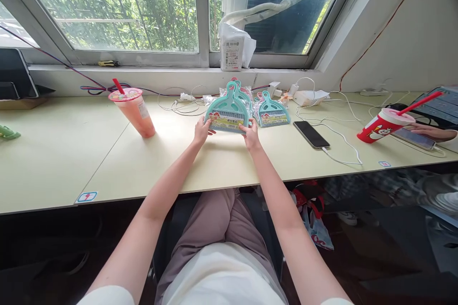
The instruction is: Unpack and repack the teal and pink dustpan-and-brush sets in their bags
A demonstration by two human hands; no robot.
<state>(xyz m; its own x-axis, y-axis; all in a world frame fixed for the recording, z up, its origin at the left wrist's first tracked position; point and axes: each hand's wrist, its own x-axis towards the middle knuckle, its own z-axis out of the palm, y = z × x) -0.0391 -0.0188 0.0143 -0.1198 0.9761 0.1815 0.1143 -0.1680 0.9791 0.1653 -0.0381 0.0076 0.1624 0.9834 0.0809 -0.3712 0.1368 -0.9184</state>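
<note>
Between both hands I hold a teal mini dustpan and brush set (229, 105) upright, its printed label facing me. My left hand (202, 131) grips its lower left corner, thumb in front. At the lower right corner my right hand (251, 134) does the same. Just to the right, another teal dustpan and brush set (272, 110) lies on the table. Behind the held set, more sets in clear wrapping show in part, one with pink; how many I cannot tell.
A pink drink cup (134, 112) stands left, a red cup (384, 125) right. A black phone (311, 134) lies charging among white cables (343, 136). A tissue pack (232, 52) sits by the window. Another person's hand (431, 131) rests near a phone at far right.
</note>
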